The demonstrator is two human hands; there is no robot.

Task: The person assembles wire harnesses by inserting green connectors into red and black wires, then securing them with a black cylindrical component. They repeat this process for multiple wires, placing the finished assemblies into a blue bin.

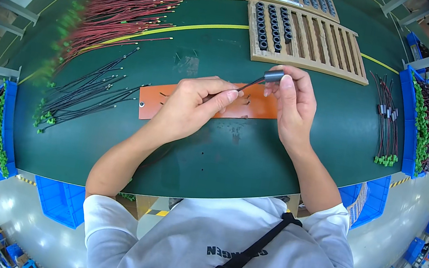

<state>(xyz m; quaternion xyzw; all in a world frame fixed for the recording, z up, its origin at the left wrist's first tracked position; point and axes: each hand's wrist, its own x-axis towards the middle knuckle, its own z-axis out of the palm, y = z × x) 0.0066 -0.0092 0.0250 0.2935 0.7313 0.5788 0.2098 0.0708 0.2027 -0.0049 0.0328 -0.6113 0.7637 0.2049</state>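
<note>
Both hands are busy over the green table top (233, 159): left hand (187, 108) pinches a thin black wire (247, 85), and right hand (293, 104) grips a small dark grey cylindrical ferrite sleeve (273, 75) at the wire's far end, just above a flat orange rectangular plate (255, 108). Beyond sit a slotted wooden tray (318, 44) partly filled with sleeves, red wires (127, 11) and black wires (86, 91) to the left.

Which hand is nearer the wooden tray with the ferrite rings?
Right. The right hand sits just below the wooden tray, holding a dark ring close to the tray's front edge. The left hand pinches the wires farther down and left, over the orange plate.
</note>
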